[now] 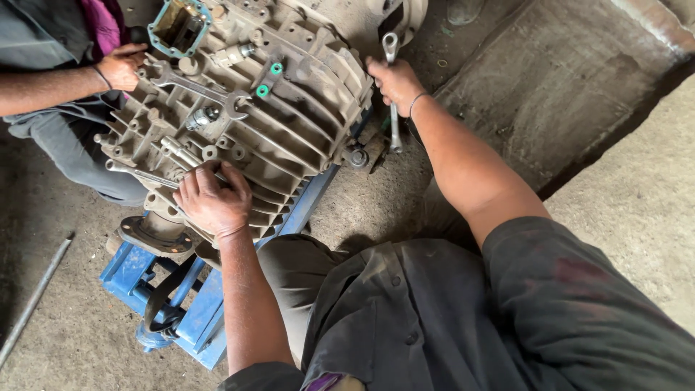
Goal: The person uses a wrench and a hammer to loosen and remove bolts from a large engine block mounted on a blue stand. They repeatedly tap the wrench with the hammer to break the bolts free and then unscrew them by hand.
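A large ribbed grey metal gearbox housing [289,123] lies on a blue metal stand [195,311]. My left hand [212,199] rests on the housing's near edge, fingers closed over a slim wrench [134,172] that sticks out to the left. My right hand [394,81] grips a long ring spanner [392,51] held upright at the housing's right side, its lower end near a bolt [357,156]. Another person's hand [121,65] at the upper left holds an open-ended spanner [199,88] lying across the casing.
A teal-gasketed opening [154,29] shows at the housing's top. Two green caps [269,80] sit on the ribs. A metal rod [32,300] lies on the dirt floor at left. A concrete slab [565,80] rises at upper right.
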